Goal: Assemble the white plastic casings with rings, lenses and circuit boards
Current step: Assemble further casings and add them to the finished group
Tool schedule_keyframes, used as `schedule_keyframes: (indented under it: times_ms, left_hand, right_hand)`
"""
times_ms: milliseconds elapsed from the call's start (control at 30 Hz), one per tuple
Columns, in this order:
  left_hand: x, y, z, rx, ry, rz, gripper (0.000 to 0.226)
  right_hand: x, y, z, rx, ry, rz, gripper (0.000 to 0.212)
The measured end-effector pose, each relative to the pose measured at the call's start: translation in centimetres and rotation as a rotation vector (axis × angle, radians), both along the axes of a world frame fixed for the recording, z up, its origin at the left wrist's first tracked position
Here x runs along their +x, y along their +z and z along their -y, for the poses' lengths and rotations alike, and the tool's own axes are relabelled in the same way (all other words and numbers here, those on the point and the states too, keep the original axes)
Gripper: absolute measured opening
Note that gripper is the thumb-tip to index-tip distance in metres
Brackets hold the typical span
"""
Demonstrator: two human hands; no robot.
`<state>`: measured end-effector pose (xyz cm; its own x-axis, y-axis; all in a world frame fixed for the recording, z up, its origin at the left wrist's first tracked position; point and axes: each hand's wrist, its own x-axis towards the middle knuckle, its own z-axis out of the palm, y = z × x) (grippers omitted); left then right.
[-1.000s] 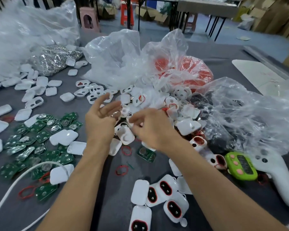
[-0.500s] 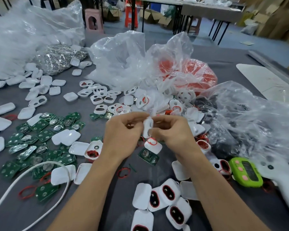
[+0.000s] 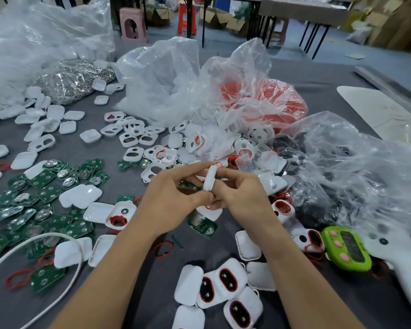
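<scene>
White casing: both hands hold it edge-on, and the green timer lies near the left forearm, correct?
No: in the head view the green timer lies near the right forearm. The left hand and right hand do hold the white casing edge-on.

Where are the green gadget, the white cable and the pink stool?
green gadget (image 3: 352, 245), head view, its dark screen.
white cable (image 3: 43, 235), head view, its curved top.
pink stool (image 3: 133, 13), head view, its upper front.
</scene>
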<state>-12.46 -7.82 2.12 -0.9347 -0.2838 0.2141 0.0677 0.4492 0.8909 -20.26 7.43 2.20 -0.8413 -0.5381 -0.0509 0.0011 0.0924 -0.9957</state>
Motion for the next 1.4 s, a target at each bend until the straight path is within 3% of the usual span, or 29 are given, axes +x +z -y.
schedule_keyframes:
  times_ms: [167,333,533,600,900,1067,1100,1167,1200,1267,1333,1400]
  left_hand:
    - [-0.1,0.0,-0.1,0.011,0.029,-0.039,0.058]
    - [-0.2,-0.1,0.0,0.009,0.127,-0.125,0.062]
    - [-0.2,-0.3,-0.2,0.054,0.123,-0.143,0.064]
    - [-0.3,-0.4,-0.2,0.065,0.103,-0.131,0.064]
    - [-0.3,-0.1,-1.5,0.257,0.131,-0.140,0.062]
    - [-1.0,-0.1,-1.2,0.426,0.299,-0.212,0.051]
    - [-1.0,-0.1,-0.9,0.387,0.352,-0.198,0.051]
    - [-0.7,0.1,-0.3,0.109,0.440,-0.097,0.059]
    - [-0.4,0.4,-0.3,-0.039,0.446,-0.046,0.067]
    - [-0.2,0.5,-0.7,-0.120,0.404,-0.018,0.077]
    - [-0.2,0.8,-0.9,0.060,0.334,-0.014,0.064]
    - [-0.3,0.9,-1.0,0.217,0.252,-0.016,0.033]
  right_hand:
    - [-0.2,0.3,-0.4,-0.019,0.142,0.052,0.025]
    - [-0.4,0.3,-0.5,-0.058,0.047,0.100,0.029]
    - [-0.8,0.4,-1.1,-0.105,0.109,0.293,0.006]
    - [-0.7,0.6,-1.1,-0.140,0.110,0.327,0.010]
    - [-0.7,0.6,-1.0,-0.347,0.074,0.496,0.006]
    - [-1.0,0.6,-0.9,-0.400,0.061,0.515,0.008]
    - [-1.1,0.8,-1.0,-0.399,0.061,0.528,0.009]
    - [-1.4,1.0,-1.2,-0.399,0.048,0.553,0.003]
    - [-1.5,1.0,-1.2,-0.383,0.030,0.545,0.008]
    - [-1.5,1.1,-1.2,-0.259,-0.006,0.430,0.022]
    - [-1.4,1.2,-1.3,-0.054,0.010,0.165,0.023]
    - [-1.3,1.2,-1.5,0.096,0.074,-0.097,0.018]
